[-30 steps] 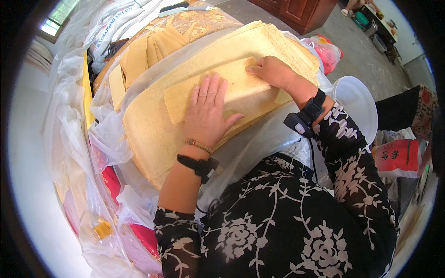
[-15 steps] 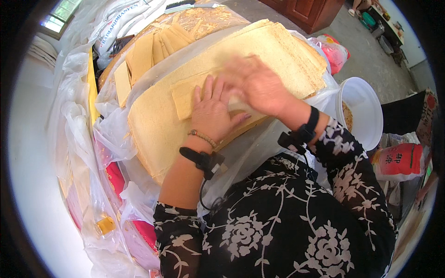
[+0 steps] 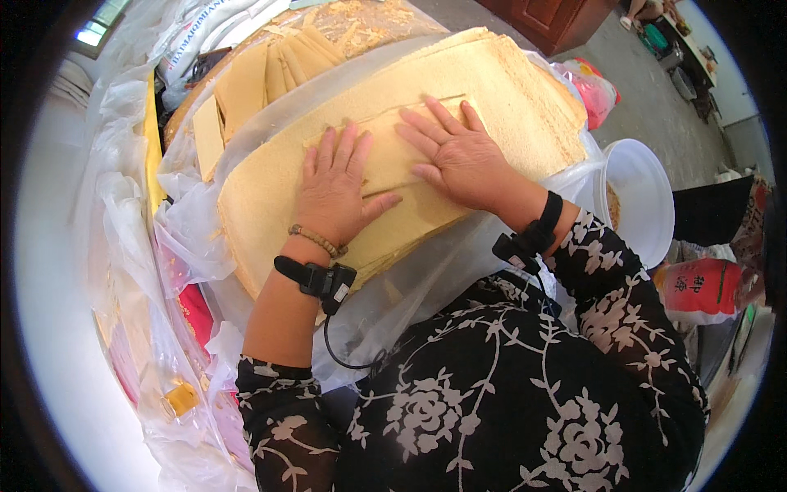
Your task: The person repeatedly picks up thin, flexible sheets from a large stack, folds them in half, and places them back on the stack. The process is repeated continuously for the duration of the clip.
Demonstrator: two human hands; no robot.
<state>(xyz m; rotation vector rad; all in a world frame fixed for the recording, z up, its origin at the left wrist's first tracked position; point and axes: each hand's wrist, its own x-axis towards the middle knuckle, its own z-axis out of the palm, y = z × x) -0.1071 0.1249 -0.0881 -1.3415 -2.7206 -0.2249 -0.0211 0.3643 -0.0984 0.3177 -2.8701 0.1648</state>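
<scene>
A stack of large, thin, pale yellow sheets [image 3: 508, 82], dough by the look of them, lies in front of me. On its top rests a narrower dough strip [image 3: 385, 156], flat and lengthwise. My left hand [image 3: 332, 184] is laid flat over the strip's left end, fingers spread, thumb out to the right. Farther right, my right hand [image 3: 463, 160] presses flat on the strip with its fingers apart. Neither hand grips anything. Parts of the strip's edges are hidden under my palms and fingers.
Clear plastic sheeting [image 3: 361, 312] surrounds the stack. Beyond it lie cut strips [image 3: 246, 82] on a scrap-strewn board. A white bucket [image 3: 648, 205] holding brownish crumbs stands at right, near a red package [image 3: 701, 283] and a pink-red bag [image 3: 592, 90]. White sacks [image 3: 205, 33] are at back left.
My hands have spread apart: the left slid left, while the right, blurred before beside it, now lies flat and still farther right. More of the strip's length shows between them.
</scene>
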